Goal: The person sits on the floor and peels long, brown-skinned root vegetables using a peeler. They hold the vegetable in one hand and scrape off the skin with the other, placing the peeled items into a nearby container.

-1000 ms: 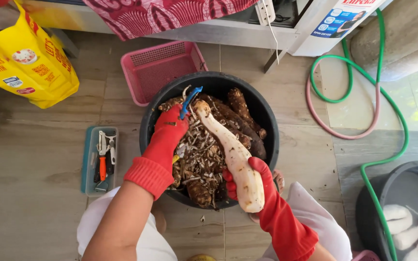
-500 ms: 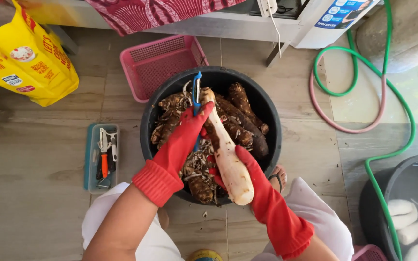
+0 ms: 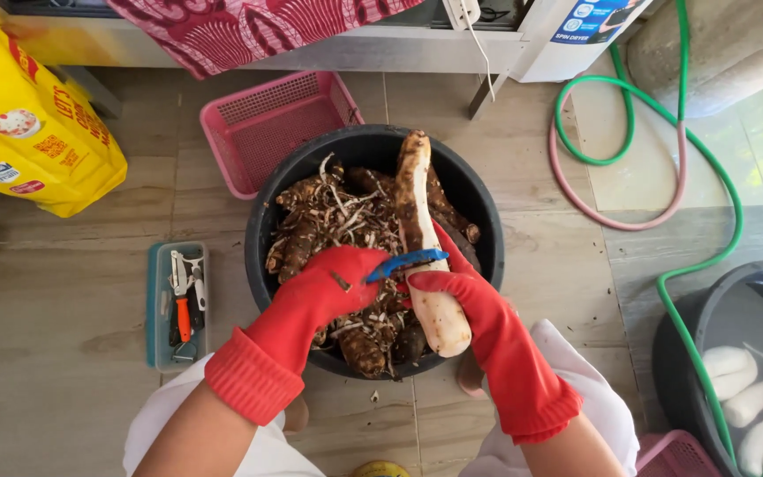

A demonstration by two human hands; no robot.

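Note:
Both my hands wear red rubber gloves over a black round tub [image 3: 489, 231] filled with brown unpeeled roots [image 3: 311, 234] and peel scraps. My right hand [image 3: 463, 299] grips a long, mostly peeled pale root [image 3: 415, 212] near its lower end, and the root points away from me over the tub. My left hand [image 3: 327, 287] holds a blue peeler [image 3: 406, 261] with its blade laid across the root just above my right hand's fingers.
A pink basket [image 3: 262, 124] stands behind the tub, and a yellow bag [image 3: 33, 137] is at far left. A teal tray of small tools [image 3: 159, 305] lies left of the tub. A green hose [image 3: 683, 177] loops at right. A dark bucket [image 3: 695, 322] holds peeled white roots [image 3: 735, 375].
My left hand drew the peeler from the root's far tip back toward me, down to my right hand. The root swung to point more straight away.

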